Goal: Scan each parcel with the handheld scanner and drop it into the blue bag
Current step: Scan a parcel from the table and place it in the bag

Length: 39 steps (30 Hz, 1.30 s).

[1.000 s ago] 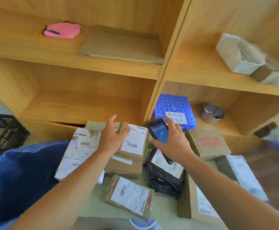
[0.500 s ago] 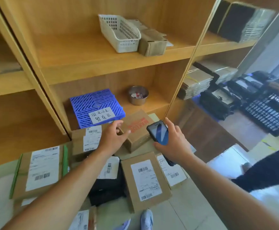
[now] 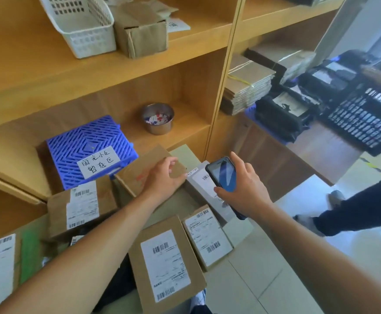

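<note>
Left hand (image 3: 164,180): palm down, fingers loosely spread, resting on top of a brown box with red print (image 3: 139,172); not closed round it. A second ago this hand lay on a labelled parcel further left in the pile; it has since travelled right to this box.

Right hand (image 3: 241,191): wrapped round the handheld scanner (image 3: 222,174), screen up, held just right of the left hand and above a pale grey parcel (image 3: 199,181) that touches the brown box's right edge. Grip unchanged across the last second.

View has swung right with the head. The blue bag, at near left a second ago, is now out of frame, presumably still off to the left.

Nearer: two labelled cartons (image 3: 167,264) (image 3: 207,236) lie barcode up. Far left, a blue slatted crate (image 3: 87,150) with a handwritten tag; beyond, a metal cup (image 3: 157,118) on the wooden shelf (image 3: 185,123).

Judgement: a new parcel is being selected. No label shows on the brown box's top, so it likely needs turning before a scan.
</note>
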Each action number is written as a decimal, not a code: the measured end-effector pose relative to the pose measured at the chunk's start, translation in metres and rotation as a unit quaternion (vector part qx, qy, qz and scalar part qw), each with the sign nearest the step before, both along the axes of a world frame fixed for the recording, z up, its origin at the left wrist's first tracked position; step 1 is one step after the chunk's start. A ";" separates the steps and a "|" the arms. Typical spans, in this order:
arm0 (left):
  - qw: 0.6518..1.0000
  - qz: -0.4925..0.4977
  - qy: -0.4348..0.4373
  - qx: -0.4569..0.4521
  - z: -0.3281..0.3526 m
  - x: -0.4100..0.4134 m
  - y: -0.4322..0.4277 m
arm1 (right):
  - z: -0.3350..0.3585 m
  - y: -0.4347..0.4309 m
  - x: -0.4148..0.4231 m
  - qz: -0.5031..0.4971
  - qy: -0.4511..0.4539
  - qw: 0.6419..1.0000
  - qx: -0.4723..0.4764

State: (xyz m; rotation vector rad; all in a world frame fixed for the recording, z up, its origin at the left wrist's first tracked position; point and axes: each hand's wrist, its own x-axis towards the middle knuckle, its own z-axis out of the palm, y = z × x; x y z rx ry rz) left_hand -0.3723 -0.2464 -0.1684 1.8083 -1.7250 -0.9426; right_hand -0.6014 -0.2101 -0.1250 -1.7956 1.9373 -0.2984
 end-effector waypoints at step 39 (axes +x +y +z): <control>0.749 -0.520 -0.399 -0.095 -0.044 -0.075 -0.145 | -0.059 -0.018 -0.108 -0.044 0.051 0.996 0.057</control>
